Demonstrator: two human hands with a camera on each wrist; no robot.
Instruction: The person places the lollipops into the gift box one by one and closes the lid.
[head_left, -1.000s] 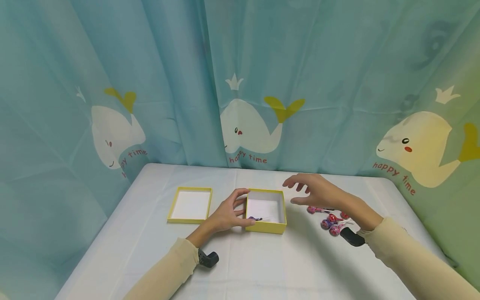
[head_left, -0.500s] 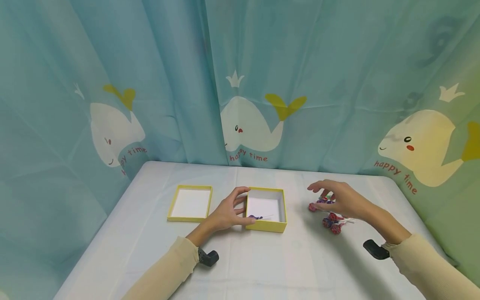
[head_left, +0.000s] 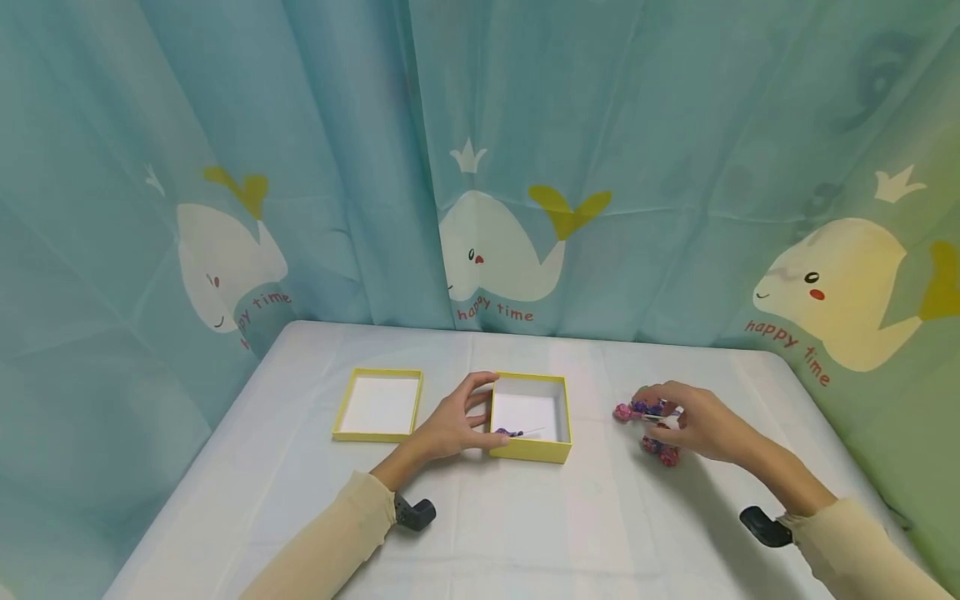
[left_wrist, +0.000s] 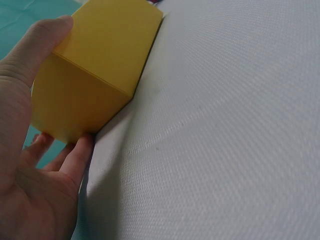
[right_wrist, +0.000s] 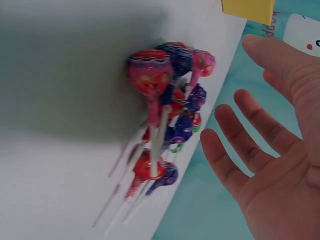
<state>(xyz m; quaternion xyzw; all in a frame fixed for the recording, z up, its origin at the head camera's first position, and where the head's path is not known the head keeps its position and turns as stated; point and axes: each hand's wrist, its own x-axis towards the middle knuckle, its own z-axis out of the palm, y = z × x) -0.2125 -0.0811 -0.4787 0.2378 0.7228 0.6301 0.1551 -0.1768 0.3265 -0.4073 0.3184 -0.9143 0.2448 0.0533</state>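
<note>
My left hand (head_left: 450, 427) holds the left side of an open yellow box (head_left: 529, 451), with the thumb at its front and the fingers along its side and back. In the left wrist view the thumb and fingers span a corner of the box (left_wrist: 97, 60). Inside, one purple-wrapped lollipop (head_left: 507, 432) lies near the front wall. Over a pile of lollipops (head_left: 624, 412) to the right hovers my right hand (head_left: 702, 422), which partly hides them. The right wrist view has its fingers loosely spread, apart from the red, pink and purple lollipops (right_wrist: 150, 72).
A shallow yellow-rimmed box lid (head_left: 384, 407) lies inside up, left of the box. All of this stands on a white-covered table (head_left: 517, 533). A blue-green curtain (head_left: 337, 167) with printed whales hangs behind the table.
My right hand has moved right and down from near the box to the lollipop pile. The left hand stays on the box.
</note>
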